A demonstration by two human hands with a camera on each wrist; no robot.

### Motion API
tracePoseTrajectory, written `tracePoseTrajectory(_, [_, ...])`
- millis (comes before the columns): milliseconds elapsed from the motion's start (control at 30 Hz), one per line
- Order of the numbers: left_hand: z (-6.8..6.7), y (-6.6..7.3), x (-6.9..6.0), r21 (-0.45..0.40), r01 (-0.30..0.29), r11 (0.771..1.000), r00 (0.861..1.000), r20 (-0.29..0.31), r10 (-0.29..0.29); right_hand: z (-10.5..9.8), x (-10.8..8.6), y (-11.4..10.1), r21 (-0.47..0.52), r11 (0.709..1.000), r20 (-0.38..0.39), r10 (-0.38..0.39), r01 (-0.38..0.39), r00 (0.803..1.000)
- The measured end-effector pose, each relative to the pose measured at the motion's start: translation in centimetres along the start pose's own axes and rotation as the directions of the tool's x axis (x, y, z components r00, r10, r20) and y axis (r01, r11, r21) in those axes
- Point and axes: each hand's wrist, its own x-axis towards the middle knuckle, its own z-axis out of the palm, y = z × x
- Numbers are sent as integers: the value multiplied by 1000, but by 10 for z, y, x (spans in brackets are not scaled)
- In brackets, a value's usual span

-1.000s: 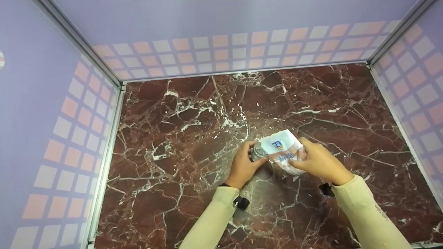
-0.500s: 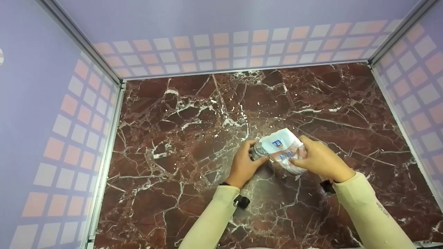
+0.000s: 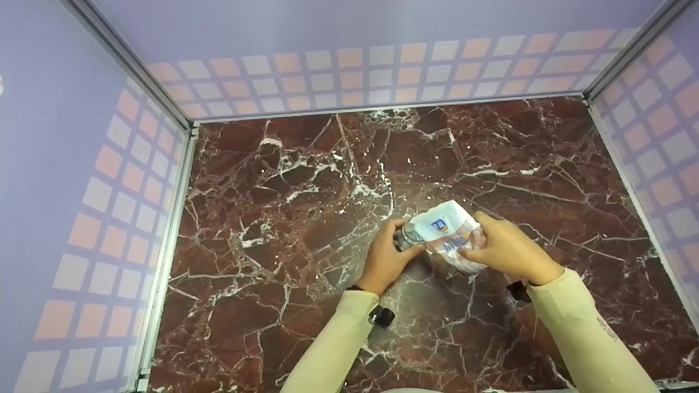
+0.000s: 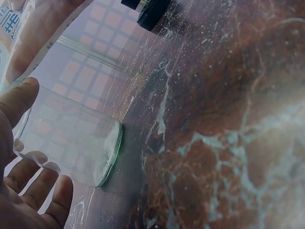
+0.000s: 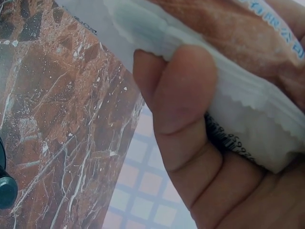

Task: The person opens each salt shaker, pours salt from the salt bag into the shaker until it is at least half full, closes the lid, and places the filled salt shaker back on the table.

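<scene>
Head view: packet (image 3: pixel 446 232) covers much of the jar (image 3: pixel 407 241); can't tell if its mouth sits inside. Packet's lower print too blurred to read. Most fingers of left grip (image 3: pixel 385 259) and right grip (image 3: pixel 507 250) hidden. Left wrist view crops packet and left grip; right wrist view crops packet, right grip and a black object (image 5: pixel 6 190). White specks (image 3: pixel 382 178) on counter (image 3: pixel 306 338): too small to identify.

From your head you looked forward and down over the bench (image 3: pixel 235 327), while your two wrist views, close and tilted, shared the bag (image 3: pixel 439 225).
</scene>
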Motion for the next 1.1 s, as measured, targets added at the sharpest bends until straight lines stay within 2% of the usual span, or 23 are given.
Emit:
tracePoseTrajectory(167, [0,-1,0,-9,-8,1000,1000,7,8,-1,0,2,28,1000,17,10,-11,1000])
tracePoseTrajectory(500, [0,-1,0,-14,-4,1000,1000,6,4,-4,4,24,193,981,113,3,-25,994])
tracePoseTrajectory(800, [0,-2,1,2,-14,1000,1000,8,14,-8,5,34,187,981,123,29,-52,992])
tracePoseTrajectory(1100, [0,-3,0,24,-4,1000,1000,10,4,-14,10,30,123,992,130,8,-24,991])
